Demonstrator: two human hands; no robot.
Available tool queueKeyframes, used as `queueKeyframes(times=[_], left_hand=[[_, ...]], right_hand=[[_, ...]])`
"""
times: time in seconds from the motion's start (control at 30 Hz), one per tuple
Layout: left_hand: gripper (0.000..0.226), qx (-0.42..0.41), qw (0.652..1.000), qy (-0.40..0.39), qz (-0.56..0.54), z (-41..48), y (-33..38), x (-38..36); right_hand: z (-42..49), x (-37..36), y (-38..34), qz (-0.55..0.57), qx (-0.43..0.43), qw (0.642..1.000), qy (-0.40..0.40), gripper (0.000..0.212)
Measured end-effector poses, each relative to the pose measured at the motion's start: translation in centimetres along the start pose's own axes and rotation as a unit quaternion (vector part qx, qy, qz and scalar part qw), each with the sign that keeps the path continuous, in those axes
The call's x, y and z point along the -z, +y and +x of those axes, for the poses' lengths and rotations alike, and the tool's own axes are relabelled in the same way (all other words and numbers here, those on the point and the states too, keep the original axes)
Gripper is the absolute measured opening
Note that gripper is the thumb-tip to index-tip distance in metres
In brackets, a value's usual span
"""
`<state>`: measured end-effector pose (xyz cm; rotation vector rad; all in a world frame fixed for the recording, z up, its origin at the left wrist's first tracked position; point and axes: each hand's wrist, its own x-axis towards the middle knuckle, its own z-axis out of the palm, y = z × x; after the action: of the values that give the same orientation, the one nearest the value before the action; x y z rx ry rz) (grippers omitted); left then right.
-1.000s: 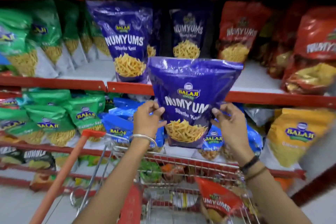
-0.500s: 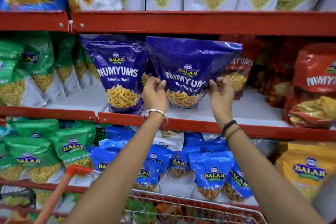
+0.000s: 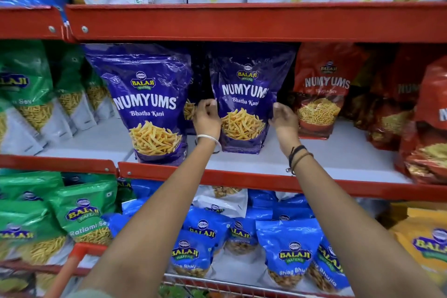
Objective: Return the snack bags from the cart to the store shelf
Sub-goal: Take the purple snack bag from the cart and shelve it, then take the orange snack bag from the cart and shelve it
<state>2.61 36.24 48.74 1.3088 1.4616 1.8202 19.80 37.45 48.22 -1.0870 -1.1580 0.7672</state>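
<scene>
A purple Numyums Bhatha Kani snack bag point(image 3: 244, 94) stands upright on the white middle shelf point(image 3: 314, 159), between a matching purple bag point(image 3: 147, 104) and a red Numyums bag point(image 3: 319, 94). My left hand point(image 3: 206, 118) pinches its left edge, fingers curled. My right hand point(image 3: 284, 120) cups its right edge at the same height. Both arms reach up over the cart, of which only the wire rim point(image 3: 193, 278) and the red handle point(image 3: 70, 264) show at the bottom.
The red front lip of the shelf above point(image 3: 242, 22) hangs just over the bag tops. Green bags point(image 3: 26, 94) fill the left of the middle shelf, more red bags the right. Blue Sing Bhujia bags point(image 3: 287, 249) crowd the shelf below.
Both hands lifted the purple bag from above the cart up onto the middle shelf and pushed it back to stand upright. My view tilted upward, so most of the cart dropped out of sight.
</scene>
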Motion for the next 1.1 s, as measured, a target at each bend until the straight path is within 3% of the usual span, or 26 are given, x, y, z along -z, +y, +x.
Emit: queueKeyframes(times=[0.17, 0.3, 0.43, 0.5, 0.6, 0.7, 0.87, 1.03, 1.1], left_hand=[[0.084, 0.059, 0.985, -0.163, -0.024, -3.1, -0.7, 0.7], [0.095, 0.085, 0.975, -0.205, -0.011, -2.4, -2.1, 1.4], [0.095, 0.123, 0.966, -0.220, -0.058, -4.1, -0.4, 3.4], [0.091, 0.136, 0.961, -0.227, -0.079, -5.4, 0.8, 4.3], [0.066, 0.132, 0.962, -0.228, -0.078, -6.7, 1.3, 5.2], [0.060, 0.131, 0.962, -0.228, -0.074, -7.3, 0.9, 5.9], [0.077, 0.132, 0.961, -0.235, -0.053, -8.8, 2.4, 7.0], [0.072, 0.046, 0.977, -0.211, 0.002, -10.7, 1.7, 7.8], [0.050, -0.005, 0.987, -0.158, -0.005, -13.4, 1.0, 8.1]], right_hand=[[-2.4, 0.4, 0.8, 0.023, -0.114, 0.987, -0.108, 0.074], [-3.4, 0.3, -0.2, 0.056, -0.133, 0.980, -0.133, 0.107], [-4.5, 0.8, -1.1, 0.087, -0.145, 0.978, -0.123, 0.074], [-5.4, 1.2, -1.1, 0.094, -0.149, 0.977, -0.124, 0.073], [-7.1, 1.6, -1.5, 0.087, -0.140, 0.978, -0.124, 0.071], [-8.5, 2.1, -1.6, 0.080, -0.131, 0.982, -0.113, 0.072], [-10.0, 2.9, -2.4, 0.057, -0.132, 0.983, -0.118, 0.076], [-12.9, 3.8, -4.2, -0.019, -0.099, 0.989, -0.111, 0.075], [-15.4, 5.4, -3.8, -0.039, -0.087, 0.993, -0.068, 0.076]])
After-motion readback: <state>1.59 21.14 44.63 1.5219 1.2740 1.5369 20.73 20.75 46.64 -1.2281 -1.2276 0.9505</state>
